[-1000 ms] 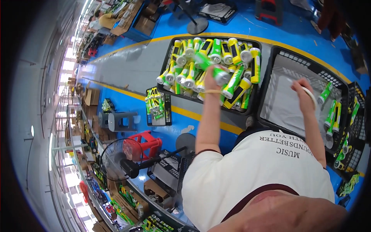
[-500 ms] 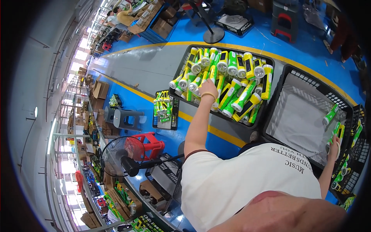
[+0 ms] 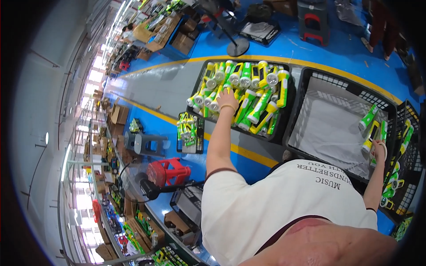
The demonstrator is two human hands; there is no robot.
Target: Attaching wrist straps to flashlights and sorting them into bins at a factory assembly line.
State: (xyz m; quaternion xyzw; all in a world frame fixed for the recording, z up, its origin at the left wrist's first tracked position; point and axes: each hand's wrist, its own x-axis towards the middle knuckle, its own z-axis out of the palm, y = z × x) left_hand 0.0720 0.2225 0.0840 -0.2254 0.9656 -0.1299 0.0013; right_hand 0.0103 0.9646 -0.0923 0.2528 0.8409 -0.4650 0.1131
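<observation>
A black crate [image 3: 284, 126] in the middle is heaped with green and yellow flashlights [image 3: 245, 80]. My left hand [image 3: 227, 99] reaches into the near-left part of that heap, its fingers curled over a flashlight there. To the right, a second crate [image 3: 293, 128] has a grey-white liner and a few flashlights along its right side. Among them are a green flashlight [image 3: 368, 117] and a yellow flashlight [image 3: 372, 135]. At the lower end of the yellow one, my right hand [image 3: 378, 151] is closed, fingertips partly hidden.
Another black basket [image 3: 406, 170] with flashlights stands at the far right. On the left are a smaller crate [image 3: 197, 144] of flashlights, a grey stool [image 3: 151, 144], a red stool [image 3: 173, 173] and a standing fan [image 3: 146, 186]. A round stand base [image 3: 238, 47] sits beyond the crates.
The whole view has shifted, so the crates appear farther left. At my right hand, the yellow flashlight now lies closer to the lone green one. My left hand stays at the heap.
</observation>
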